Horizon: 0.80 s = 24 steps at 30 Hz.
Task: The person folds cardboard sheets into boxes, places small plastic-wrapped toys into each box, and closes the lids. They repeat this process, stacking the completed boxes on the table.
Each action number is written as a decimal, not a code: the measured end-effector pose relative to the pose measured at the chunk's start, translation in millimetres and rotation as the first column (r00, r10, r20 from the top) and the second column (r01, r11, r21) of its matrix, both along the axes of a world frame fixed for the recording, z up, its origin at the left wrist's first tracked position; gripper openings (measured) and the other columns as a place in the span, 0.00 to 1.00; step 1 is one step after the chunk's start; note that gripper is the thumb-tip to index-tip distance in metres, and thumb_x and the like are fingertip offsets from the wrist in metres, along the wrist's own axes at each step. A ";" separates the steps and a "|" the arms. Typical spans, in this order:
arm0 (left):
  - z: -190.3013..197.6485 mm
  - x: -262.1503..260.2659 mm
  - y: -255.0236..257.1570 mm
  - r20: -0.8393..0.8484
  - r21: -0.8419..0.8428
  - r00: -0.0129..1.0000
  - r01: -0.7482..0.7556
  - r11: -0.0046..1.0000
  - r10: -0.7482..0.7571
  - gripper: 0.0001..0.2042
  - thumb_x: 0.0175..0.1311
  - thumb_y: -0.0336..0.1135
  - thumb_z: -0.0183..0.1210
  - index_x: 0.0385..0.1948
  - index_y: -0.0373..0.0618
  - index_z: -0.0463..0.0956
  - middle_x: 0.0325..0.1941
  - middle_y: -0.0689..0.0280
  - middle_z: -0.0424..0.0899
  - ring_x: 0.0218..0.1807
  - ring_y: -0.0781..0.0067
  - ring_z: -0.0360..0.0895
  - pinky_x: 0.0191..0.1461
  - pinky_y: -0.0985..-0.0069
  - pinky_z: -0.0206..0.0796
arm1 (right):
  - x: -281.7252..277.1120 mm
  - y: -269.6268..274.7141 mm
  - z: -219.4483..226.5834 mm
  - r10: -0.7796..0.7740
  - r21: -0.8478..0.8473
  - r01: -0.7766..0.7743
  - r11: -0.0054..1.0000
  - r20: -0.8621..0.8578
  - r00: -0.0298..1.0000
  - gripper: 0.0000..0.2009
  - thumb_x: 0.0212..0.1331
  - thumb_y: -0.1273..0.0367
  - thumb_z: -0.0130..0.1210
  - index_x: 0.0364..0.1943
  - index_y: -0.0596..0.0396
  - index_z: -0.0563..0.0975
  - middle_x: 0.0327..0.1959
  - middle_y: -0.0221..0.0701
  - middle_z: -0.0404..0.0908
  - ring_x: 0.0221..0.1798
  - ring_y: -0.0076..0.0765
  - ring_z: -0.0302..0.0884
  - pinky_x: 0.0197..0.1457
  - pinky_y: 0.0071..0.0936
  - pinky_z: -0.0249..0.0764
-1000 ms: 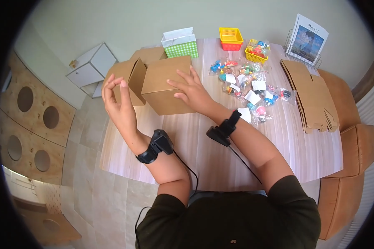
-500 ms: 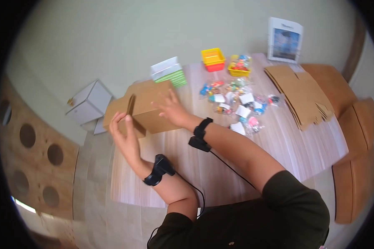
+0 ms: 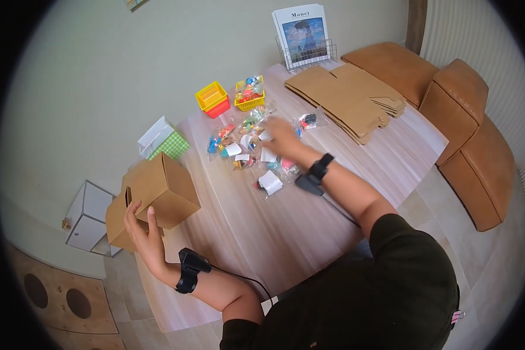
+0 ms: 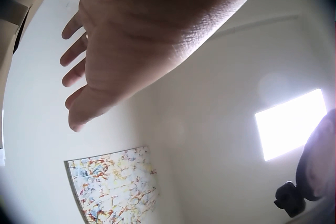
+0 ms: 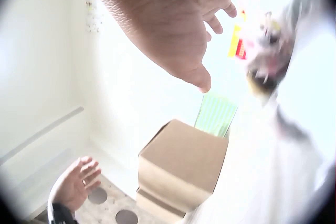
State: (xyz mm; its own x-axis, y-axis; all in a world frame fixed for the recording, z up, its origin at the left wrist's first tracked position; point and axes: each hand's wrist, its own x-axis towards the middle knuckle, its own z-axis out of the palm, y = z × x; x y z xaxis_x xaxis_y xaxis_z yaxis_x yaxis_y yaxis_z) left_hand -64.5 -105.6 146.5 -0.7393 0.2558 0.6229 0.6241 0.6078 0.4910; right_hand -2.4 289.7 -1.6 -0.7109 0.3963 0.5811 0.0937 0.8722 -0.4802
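My left hand (image 3: 147,242) is raised in front of two cardboard boxes at the table's left end, fingers extended and nothing held; its bare palm (image 4: 142,35) shows in the left wrist view. Nearest to it are the closed box (image 3: 178,192) and a second box (image 3: 118,224), partly hidden behind the fingers. My right hand (image 3: 287,140) reaches over a pile of small bagged toys (image 3: 239,146) with white labels, overlapping some in the head view. In the right wrist view its fingers (image 5: 214,23) are extended and hold nothing, with blurred bags (image 5: 268,50) beside them.
A green checked gift bag (image 3: 170,143) stands behind the boxes. Stacked yellow and red baskets (image 3: 214,100) and a toy-filled yellow basket (image 3: 251,102) are at the back. Flattened cardboard (image 3: 344,99) lies at the right, near a wire rack (image 3: 306,55) with a Monet print.
The head view has turned to the right. My right hand has left the closed box and moved over the bagged toys. The left hand stays raised near the boxes.
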 end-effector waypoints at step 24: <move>1.5 19.6 37.9 0.169 -0.228 0.978 0.161 0.960 -0.124 0.23 0.66 0.47 0.57 0.56 0.40 0.70 0.59 0.52 0.73 0.63 0.49 0.67 0.66 0.60 0.58 | 179.9 187.6 32.9 -0.558 -0.021 0.808 0.589 0.713 0.425 0.48 0.31 0.46 0.76 0.59 0.58 0.73 0.64 0.48 0.69 0.69 0.54 0.61 0.66 0.50 0.63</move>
State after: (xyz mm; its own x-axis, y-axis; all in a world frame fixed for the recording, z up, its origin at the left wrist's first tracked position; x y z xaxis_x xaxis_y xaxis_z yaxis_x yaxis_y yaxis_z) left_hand -44.9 -67.7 148.0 -0.7651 0.4928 0.4144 0.6423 0.6295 0.4373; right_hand 177.5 477.3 31.2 -0.2189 0.9698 -0.1077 0.9404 0.1803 -0.2883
